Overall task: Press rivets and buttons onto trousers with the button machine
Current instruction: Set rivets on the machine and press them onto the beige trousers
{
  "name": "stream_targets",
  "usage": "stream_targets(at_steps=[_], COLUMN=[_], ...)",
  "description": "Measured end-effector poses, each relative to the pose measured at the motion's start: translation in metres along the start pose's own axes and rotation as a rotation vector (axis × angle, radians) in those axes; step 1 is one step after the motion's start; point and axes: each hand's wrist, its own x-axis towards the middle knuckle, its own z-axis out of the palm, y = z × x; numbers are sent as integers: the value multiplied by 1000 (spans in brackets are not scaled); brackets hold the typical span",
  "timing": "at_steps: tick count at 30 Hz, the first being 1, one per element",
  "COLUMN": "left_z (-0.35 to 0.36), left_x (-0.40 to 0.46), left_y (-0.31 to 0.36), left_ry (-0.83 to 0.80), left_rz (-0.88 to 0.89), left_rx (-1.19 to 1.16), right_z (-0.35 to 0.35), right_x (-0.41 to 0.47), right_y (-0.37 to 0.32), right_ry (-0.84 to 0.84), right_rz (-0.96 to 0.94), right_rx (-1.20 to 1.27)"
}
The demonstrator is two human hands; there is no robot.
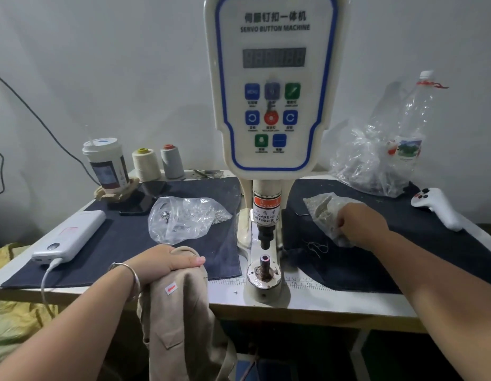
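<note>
White wall backs a pale worktable (316,301) laid with dark cloth mats, and the button machine (270,86) rises from its middle, punch hanging above the lower die (265,261) at the near edge, nothing between them yet. At near left, the left hand (167,261) lies over a bunched top edge of the beige trousers (181,320), thumb stretched across the fold and the hidden fingers seemingly curled under, so the garment hangs off the table edge but stays ready to slide onto the die. To the right, the right hand (358,222) reaches into a small clear bag (325,209) of pale pieces, fingers curled as if picking one out, probably a rivet or button part to seat first. Another clear bag of metal fasteners (184,218) sits left of the machine, within easy reach. Further left lie a white power bank (71,235), a lidded cup (105,160) and two thread cones (159,163).
</note>
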Motion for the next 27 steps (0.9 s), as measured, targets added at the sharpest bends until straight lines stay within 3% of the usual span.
stream_targets(at_steps=[11, 15, 16, 20, 23, 25, 27], left_z=[0, 1, 1, -1, 0, -1, -1], left_x=[5, 6, 6, 8, 9, 10, 10], left_y=[-7, -8, -8, -9, -10, -11, -10], left_ry=[51, 70, 71, 72, 74, 80, 80], left_rz=[-1, 9, 7, 3, 17, 17, 8], left_rx=[21, -1, -1, 8, 13, 12, 18], right_z=[9, 6, 8, 30, 43, 48, 49], right_x=[2, 1, 0, -6, -15, -28, -51], right_y=[5, 1, 4, 22, 32, 28, 11], right_ry=[80, -55, -13, 466, 707, 810, 765], right_rz=[-14, 72, 68, -27, -50, -62, -39], right_rx=[59, 84, 113, 148, 208, 411, 881])
